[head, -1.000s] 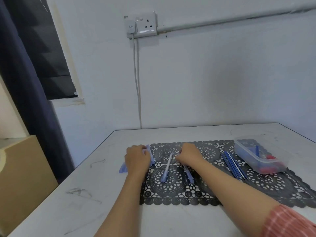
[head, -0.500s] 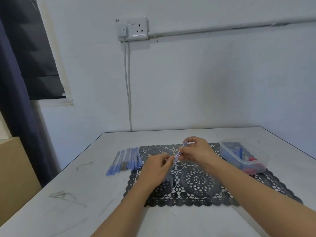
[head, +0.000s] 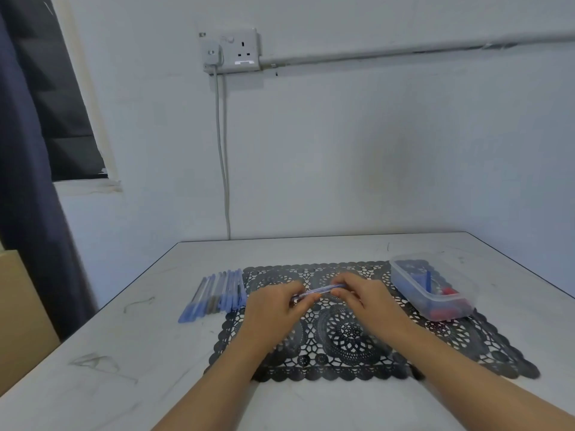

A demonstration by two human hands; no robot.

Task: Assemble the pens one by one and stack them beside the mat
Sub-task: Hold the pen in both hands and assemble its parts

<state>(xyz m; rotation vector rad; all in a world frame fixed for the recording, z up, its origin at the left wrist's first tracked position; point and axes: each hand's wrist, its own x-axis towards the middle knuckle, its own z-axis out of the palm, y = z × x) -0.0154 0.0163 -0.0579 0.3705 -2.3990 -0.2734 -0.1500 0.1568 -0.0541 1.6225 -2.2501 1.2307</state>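
A clear pen with blue parts (head: 320, 290) is held level above the black lace mat (head: 348, 334). My left hand (head: 273, 306) pinches its left end and my right hand (head: 361, 293) pinches its right end. Both hands hover over the middle of the mat. A row of several finished blue pens (head: 214, 295) lies side by side on the table just off the mat's left edge. How the pen's parts sit under my fingers is hidden.
A clear plastic tub (head: 432, 290) with blue and red small parts stands on the mat's right end. The white table (head: 124, 353) ends at a wall behind. A cardboard box (head: 21, 312) and a dark curtain (head: 28, 181) stand to the left.
A second ago my left hand was at the pen row and my right lay on the mat by loose pens. Both hands have since come together on one pen, now turned level.
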